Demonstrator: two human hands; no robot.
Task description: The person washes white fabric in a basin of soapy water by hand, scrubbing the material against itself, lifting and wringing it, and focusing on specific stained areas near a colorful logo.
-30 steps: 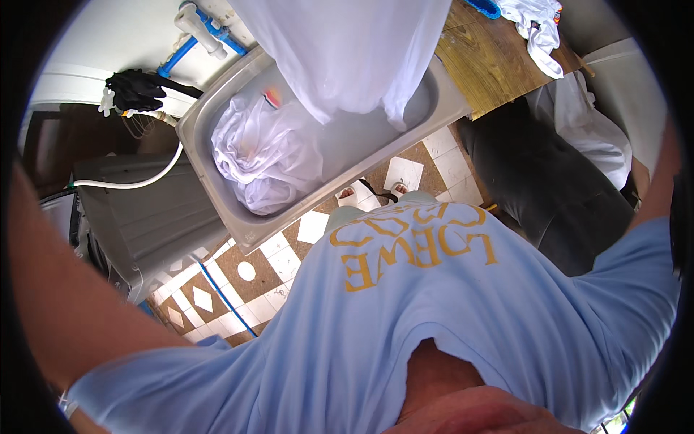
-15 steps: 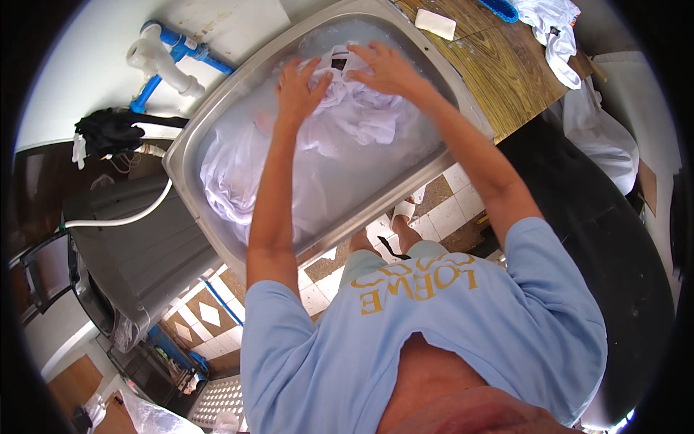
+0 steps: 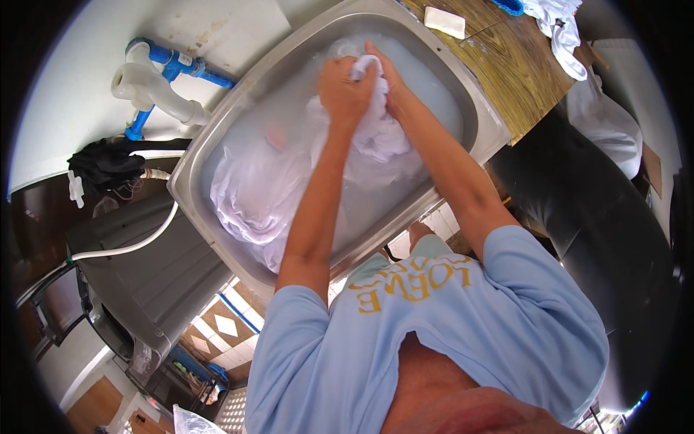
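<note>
A white shirt [image 3: 379,134] lies bunched in cloudy water inside the metal sink [image 3: 488,130]. My left hand [image 3: 345,90] is wrapped round a fold of it near the far side of the sink. Close beside it, my right hand [image 3: 392,81] grips the same bunch, its fingers partly hidden behind the cloth. The two hands almost touch, with a twist of fabric standing up between them. More white cloth [image 3: 249,199] floats in folds at the sink's left end. A small pinkish patch [image 3: 275,137] shows in the water between the two heaps.
A white soap bar [image 3: 444,22] rests on the wooden board [image 3: 506,79] at the right, with a white cloth [image 3: 557,32] at its far end. White and blue pipes [image 3: 155,83] run along the left wall. A grey appliance [image 3: 148,260] stands left of the sink.
Both hands have come together and closed on the shirt; before, they were spread apart on its collar. The bunched fabric is now gathered upward between them. The view has shifted slightly.
</note>
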